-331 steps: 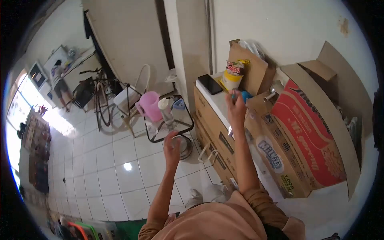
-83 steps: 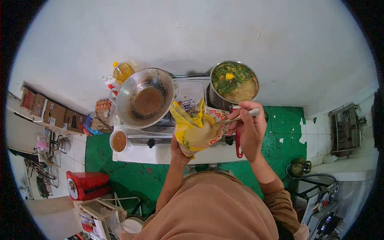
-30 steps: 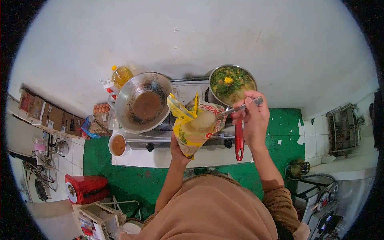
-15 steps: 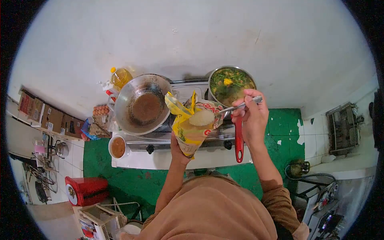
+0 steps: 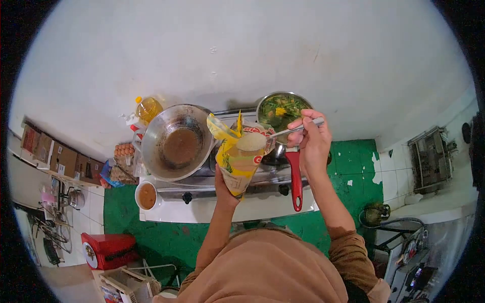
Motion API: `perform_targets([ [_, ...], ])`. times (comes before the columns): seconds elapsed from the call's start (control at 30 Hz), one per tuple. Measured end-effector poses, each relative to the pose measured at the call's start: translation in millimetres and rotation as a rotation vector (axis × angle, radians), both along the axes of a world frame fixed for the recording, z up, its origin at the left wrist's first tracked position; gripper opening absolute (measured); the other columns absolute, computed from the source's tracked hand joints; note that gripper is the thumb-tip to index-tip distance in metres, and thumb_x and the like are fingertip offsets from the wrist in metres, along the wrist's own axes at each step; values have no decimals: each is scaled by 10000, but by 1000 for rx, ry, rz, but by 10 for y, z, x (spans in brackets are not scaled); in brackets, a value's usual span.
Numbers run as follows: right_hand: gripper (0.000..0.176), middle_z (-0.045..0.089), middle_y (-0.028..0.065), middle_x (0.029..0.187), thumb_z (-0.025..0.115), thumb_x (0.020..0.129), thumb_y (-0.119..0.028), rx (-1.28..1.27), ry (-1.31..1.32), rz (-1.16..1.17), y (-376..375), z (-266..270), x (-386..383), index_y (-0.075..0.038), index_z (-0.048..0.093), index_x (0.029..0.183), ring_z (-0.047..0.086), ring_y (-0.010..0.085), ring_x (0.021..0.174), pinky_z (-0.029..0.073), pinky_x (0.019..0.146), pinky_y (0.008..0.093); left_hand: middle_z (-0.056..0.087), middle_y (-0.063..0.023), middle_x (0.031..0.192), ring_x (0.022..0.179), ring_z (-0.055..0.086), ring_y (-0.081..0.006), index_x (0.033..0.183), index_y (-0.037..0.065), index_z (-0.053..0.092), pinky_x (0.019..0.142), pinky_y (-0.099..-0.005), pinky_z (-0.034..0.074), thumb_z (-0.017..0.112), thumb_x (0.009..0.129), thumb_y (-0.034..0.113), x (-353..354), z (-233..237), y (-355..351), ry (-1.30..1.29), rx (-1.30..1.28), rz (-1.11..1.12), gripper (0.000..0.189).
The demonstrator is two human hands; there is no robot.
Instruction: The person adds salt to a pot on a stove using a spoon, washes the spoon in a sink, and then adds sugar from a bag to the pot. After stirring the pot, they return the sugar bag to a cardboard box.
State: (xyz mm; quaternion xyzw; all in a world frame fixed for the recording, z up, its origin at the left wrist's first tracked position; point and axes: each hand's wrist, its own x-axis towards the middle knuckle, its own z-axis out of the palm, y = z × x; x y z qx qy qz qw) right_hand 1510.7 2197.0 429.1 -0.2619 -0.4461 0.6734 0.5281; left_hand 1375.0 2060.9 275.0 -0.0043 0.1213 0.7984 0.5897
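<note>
My left hand [image 5: 226, 189] is closed around the lower part of a yellow plastic bag [image 5: 235, 169], torn open at the top. White granules [image 5: 251, 142] that look like sugar show in its mouth. Between the fingers and thumb of my right hand [image 5: 314, 141] is the handle of a metal spoon [image 5: 293, 131]; its bowl end is at the granules, partly hidden. Behind the right hand stands a pot [image 5: 259, 108] of soup with green vegetables and a yellow piece of corn. Its red handle [image 5: 296, 182] points toward me.
A large wok [image 5: 151, 151] with brown residue sits on the stove's left side. Nearby are an oil bottle [image 5: 149, 109], eggs [image 5: 125, 150] and a white cup [image 5: 147, 208] of orange-brown food. Stove knobs [image 5: 187, 198] face me. A red bin [image 5: 108, 251] stands on the green floor at left.
The view has shifted, so the stove and pots sit slightly lower in the picture. Both hands still hold the bag and spoon, with the spoon tip staying at the bag's mouth.
</note>
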Motion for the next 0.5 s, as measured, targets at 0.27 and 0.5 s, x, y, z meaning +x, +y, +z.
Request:
perform_targets([
  [0.27,169,589,122,775,426,916,-117,24,-9,-56,149,79,-8,-20,454,1051,551,124,534,493,461,250,472,-101,1277,1081,524,-310,1310,139,375,785,-501,506,463,843,531,8,-2,83,-10,-82,29,615],
  [0.5,170,584,135,779,422,905,-94,81,47,-160,544,128,109,-4,451,1047,555,137,551,498,468,253,479,-94,1272,1086,531,-297,1305,163,395,848,-463,487,483,846,512,-26,-23,92,-11,-25,50,583],
])
